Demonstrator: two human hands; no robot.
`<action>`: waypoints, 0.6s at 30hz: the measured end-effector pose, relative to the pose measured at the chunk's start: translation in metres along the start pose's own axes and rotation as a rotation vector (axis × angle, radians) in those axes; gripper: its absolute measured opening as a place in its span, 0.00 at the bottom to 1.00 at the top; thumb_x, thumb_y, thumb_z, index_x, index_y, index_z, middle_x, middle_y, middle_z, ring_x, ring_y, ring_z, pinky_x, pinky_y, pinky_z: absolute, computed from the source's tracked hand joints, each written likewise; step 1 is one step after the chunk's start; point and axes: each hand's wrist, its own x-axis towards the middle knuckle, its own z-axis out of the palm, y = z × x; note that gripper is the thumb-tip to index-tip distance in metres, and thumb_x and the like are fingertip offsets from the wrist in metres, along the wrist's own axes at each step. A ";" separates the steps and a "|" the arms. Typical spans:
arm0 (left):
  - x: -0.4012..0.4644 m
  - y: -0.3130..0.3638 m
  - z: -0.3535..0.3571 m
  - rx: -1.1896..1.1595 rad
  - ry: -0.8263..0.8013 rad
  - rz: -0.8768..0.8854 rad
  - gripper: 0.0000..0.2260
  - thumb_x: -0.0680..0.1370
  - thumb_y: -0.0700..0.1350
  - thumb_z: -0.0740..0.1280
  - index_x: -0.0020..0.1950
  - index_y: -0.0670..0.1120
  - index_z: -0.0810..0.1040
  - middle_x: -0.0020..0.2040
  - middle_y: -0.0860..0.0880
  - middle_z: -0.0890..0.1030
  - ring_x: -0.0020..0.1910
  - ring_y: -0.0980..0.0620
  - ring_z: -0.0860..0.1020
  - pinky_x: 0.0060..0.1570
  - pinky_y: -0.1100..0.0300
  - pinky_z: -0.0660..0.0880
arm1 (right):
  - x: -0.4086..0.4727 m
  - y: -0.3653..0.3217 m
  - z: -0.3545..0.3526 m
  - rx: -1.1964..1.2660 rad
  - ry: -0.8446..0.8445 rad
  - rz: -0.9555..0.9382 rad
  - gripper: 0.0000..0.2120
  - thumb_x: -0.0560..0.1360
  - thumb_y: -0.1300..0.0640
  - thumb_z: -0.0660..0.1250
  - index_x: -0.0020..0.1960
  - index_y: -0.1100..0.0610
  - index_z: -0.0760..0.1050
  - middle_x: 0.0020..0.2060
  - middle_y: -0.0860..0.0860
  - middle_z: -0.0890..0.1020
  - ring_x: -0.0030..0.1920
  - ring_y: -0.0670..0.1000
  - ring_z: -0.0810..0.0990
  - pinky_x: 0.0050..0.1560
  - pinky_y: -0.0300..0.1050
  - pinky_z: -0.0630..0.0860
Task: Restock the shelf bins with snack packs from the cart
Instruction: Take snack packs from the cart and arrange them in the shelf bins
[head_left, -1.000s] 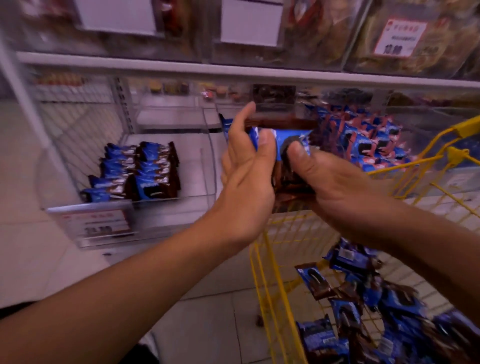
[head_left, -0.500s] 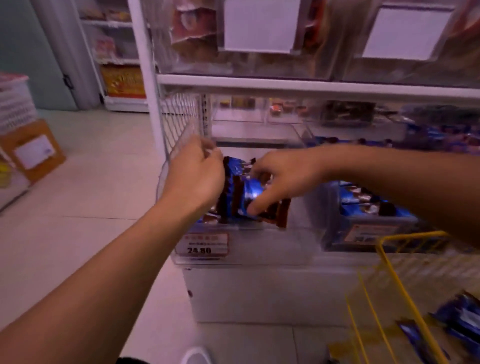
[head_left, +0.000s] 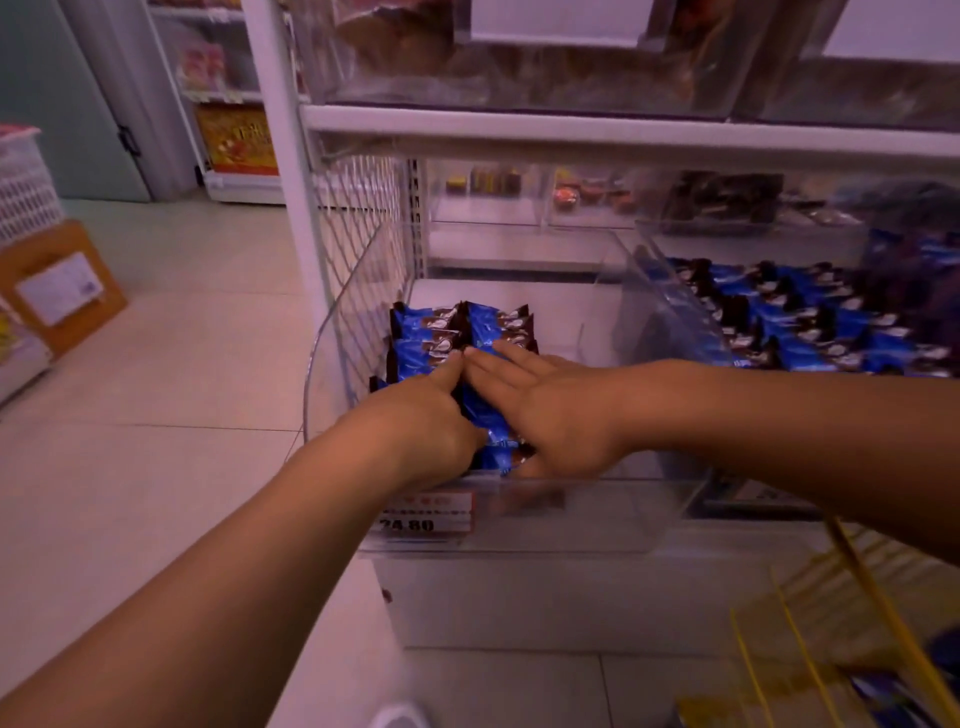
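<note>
Blue and brown snack packs (head_left: 441, 332) lie in two neat rows at the left side of a clear plastic shelf bin (head_left: 353, 312). Both my hands are inside this bin, side by side on top of the nearer packs. My left hand (head_left: 421, 421) lies on the left row with its index finger stretched forward. My right hand (head_left: 545, 405) lies flat on the right row with straight fingers, its fingertips meeting the left index finger. The packs under my palms are mostly hidden. The yellow wire cart (head_left: 883, 623) shows at the lower right, blurred.
A neighbouring clear bin holds many of the same packs (head_left: 805, 317). A red price label (head_left: 426, 514) sits on the bin's front. A white shelf board (head_left: 571, 130) runs just above. A white post (head_left: 280, 156), a cardboard box (head_left: 57, 286) and a white basket (head_left: 23, 182) stand left.
My hands have carried the packs from above the cart to the left bin, lowered them onto the rows and flattened out on top. My view has turned left.
</note>
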 end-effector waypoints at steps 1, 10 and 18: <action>0.000 0.001 -0.001 -0.020 0.007 -0.017 0.37 0.79 0.55 0.66 0.81 0.56 0.46 0.77 0.47 0.64 0.72 0.45 0.67 0.67 0.55 0.64 | -0.004 0.000 -0.007 0.010 0.008 0.003 0.54 0.74 0.32 0.63 0.79 0.56 0.31 0.79 0.53 0.35 0.79 0.55 0.34 0.79 0.53 0.41; -0.047 0.069 0.000 -0.132 0.853 0.567 0.09 0.77 0.54 0.66 0.43 0.51 0.77 0.36 0.55 0.77 0.37 0.53 0.76 0.39 0.59 0.70 | -0.203 0.052 0.001 0.055 0.970 -0.040 0.18 0.81 0.47 0.61 0.37 0.54 0.77 0.30 0.49 0.75 0.31 0.46 0.70 0.34 0.34 0.64; -0.121 0.220 0.099 0.404 0.074 1.148 0.17 0.76 0.64 0.62 0.52 0.52 0.76 0.49 0.50 0.80 0.50 0.46 0.79 0.48 0.50 0.76 | -0.298 0.090 0.162 0.258 -0.486 0.368 0.26 0.71 0.39 0.74 0.61 0.55 0.76 0.55 0.52 0.81 0.54 0.53 0.79 0.44 0.37 0.69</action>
